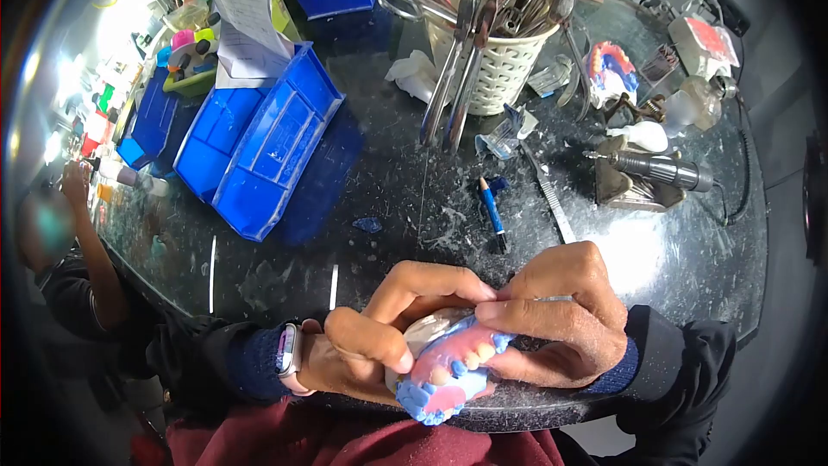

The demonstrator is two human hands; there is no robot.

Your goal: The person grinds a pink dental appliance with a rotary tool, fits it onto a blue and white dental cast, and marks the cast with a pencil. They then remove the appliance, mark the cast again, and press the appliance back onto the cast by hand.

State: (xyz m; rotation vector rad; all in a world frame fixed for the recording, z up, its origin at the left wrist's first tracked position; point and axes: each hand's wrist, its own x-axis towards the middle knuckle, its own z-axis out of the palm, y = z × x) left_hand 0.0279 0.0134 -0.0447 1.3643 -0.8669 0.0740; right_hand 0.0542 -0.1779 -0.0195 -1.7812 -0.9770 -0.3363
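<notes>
Close to the table's front edge, a dental model (448, 358) with pink wax, blue parts and several cream teeth is held up between both hands. My left hand (388, 319) is closed round its left side, the thumb resting on the pink wax. My right hand (561, 315) is pinched at the model's upper right, its fingertips meeting those of my left hand. Whether something small is between these fingertips cannot be made out. Beyond the hands lie a blue pencil (492, 211) and a metal tool with a ridged handle (550, 194).
Blue bins (280, 142) stand at the left, one with papers (246, 17). A cream basket (504, 69) holds several metal tools. At the right are a handpiece (664, 170) on a holder and another dental model (611, 73). Another person's arm (99, 263) shows at far left.
</notes>
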